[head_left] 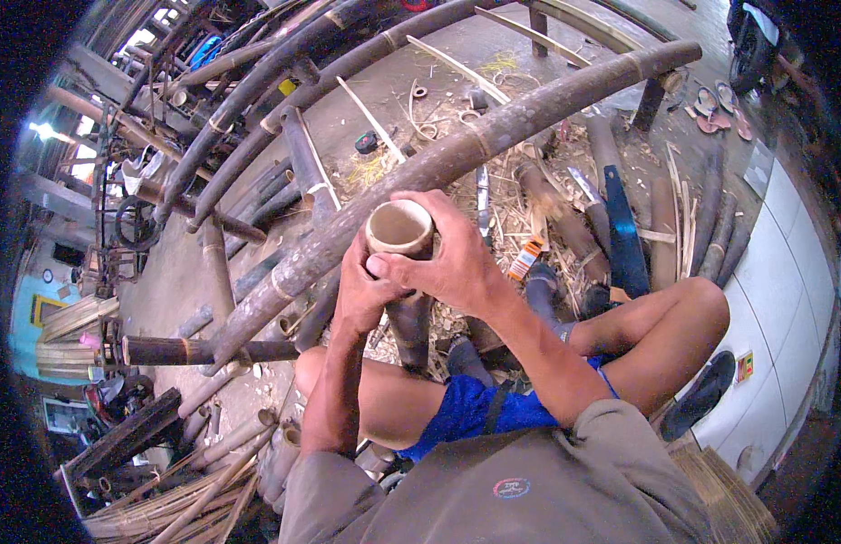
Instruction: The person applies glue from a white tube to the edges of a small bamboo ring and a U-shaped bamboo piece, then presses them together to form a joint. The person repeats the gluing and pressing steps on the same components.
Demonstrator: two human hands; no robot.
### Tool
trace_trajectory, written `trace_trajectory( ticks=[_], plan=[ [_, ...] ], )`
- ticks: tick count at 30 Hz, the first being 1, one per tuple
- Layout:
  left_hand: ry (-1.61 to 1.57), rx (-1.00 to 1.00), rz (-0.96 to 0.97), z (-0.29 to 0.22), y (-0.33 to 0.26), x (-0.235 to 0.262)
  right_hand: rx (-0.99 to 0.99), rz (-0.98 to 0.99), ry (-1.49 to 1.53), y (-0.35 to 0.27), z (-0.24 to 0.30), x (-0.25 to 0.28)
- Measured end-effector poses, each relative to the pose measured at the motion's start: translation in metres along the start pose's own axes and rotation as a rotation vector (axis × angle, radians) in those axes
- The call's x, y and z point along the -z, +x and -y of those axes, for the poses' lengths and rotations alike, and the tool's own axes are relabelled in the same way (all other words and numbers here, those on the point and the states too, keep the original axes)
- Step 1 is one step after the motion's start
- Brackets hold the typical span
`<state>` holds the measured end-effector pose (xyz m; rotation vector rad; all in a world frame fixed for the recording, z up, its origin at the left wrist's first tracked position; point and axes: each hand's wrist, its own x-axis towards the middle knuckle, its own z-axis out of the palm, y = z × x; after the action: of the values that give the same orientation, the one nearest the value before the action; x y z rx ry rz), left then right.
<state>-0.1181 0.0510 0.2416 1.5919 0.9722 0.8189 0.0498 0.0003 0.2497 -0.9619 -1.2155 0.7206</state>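
Note:
Both of my hands are closed around a short, hollow bamboo piece (401,227) shaped like a cup, its pale round opening turned up toward me. My left hand (361,286) wraps its left and lower side, while my right hand (456,258) grips the right side with the thumb across the front. Just beyond the hands runs a long, thick bamboo pole (475,136), slanting from lower left to upper right. A dark upright bamboo section (409,331) shows below my hands, partly hidden by them.
A handsaw (625,236) with a dark blade and a knife (483,204) lie among wood shavings (511,213). Bamboo strips (456,68) lean across the poles ahead. Cut bamboo lengths (715,218) rest at right beside white tiles (783,299). Split bamboo (194,494) is piled at lower left.

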Motion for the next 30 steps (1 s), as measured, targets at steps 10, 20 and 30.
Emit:
trace_trajectory(
  ticks=[10, 20, 30],
  plan=[
    [0.136, -0.013, -0.032, -0.027, -0.027, -0.01, 0.209, 0.098, -0.267, -0.011, 0.008, 0.019],
    [0.195, -0.074, -0.009, -0.053, -0.046, -0.013, 0.248, 0.341, -0.239, -0.01, 0.02, 0.029],
    [0.386, -0.264, -0.038, -0.048, -0.038, -0.036, 0.263, 0.46, -0.406, 0.007, 0.062, 0.06]
  ],
)
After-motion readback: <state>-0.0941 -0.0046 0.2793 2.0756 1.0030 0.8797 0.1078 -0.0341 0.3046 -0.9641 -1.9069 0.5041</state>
